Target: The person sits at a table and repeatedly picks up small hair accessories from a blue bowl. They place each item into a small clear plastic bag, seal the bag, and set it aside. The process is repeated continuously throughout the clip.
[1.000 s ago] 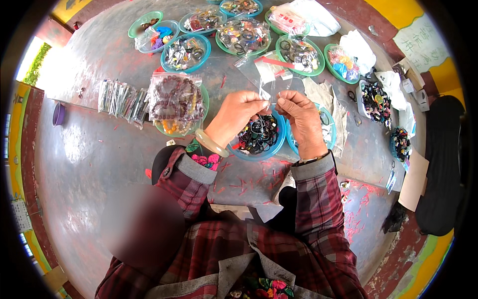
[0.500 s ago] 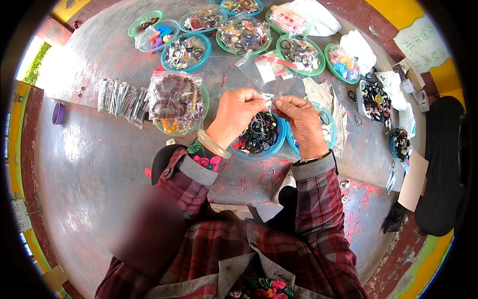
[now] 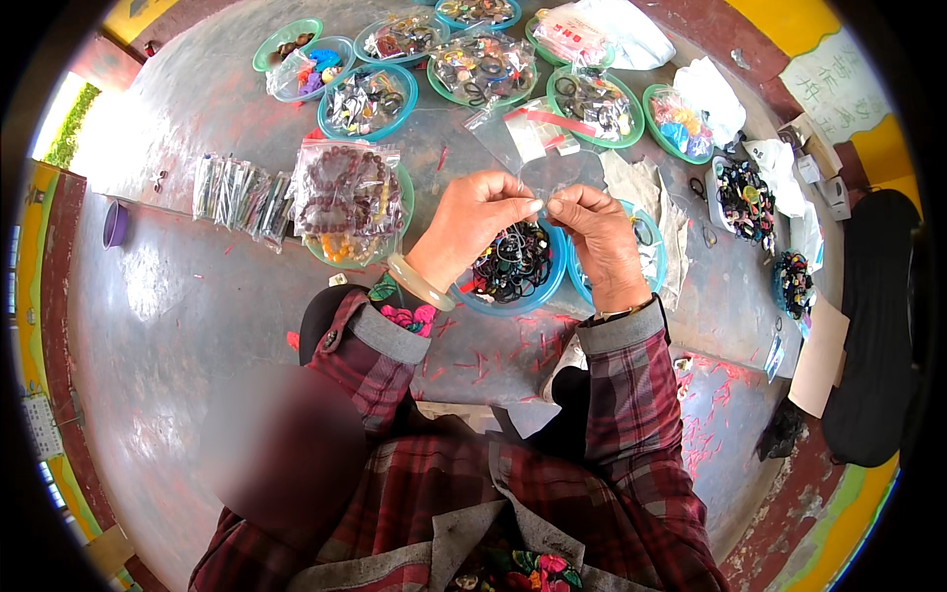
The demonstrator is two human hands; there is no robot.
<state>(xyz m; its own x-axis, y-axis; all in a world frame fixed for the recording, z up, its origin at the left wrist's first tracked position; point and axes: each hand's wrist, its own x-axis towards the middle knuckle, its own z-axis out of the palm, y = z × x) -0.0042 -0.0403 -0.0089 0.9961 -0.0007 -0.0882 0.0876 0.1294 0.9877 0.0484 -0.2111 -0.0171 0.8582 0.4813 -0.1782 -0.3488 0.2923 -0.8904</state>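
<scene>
My left hand [image 3: 472,225] and my right hand [image 3: 598,237] meet above a blue bowl [image 3: 503,300] full of dark rings. Both pinch the lower edge of a small clear plastic bag [image 3: 560,174], which stands up from my fingertips. My left wrist wears a pale green bangle [image 3: 418,282]. A second blue bowl [image 3: 651,262] lies partly under my right hand. What is inside the clear bag I cannot tell.
Several green and blue bowls of beads and trinkets [image 3: 367,99] line the far side of the grey table [image 3: 178,316]. A bag of brown bead bracelets [image 3: 341,187] rests on a green bowl at left, beside small packets [image 3: 237,191]. Black trays of jewellery [image 3: 746,201] stand right.
My hands have drawn closer together on the clear bag, and my right hand has shifted slightly left. The rest has stayed put.
</scene>
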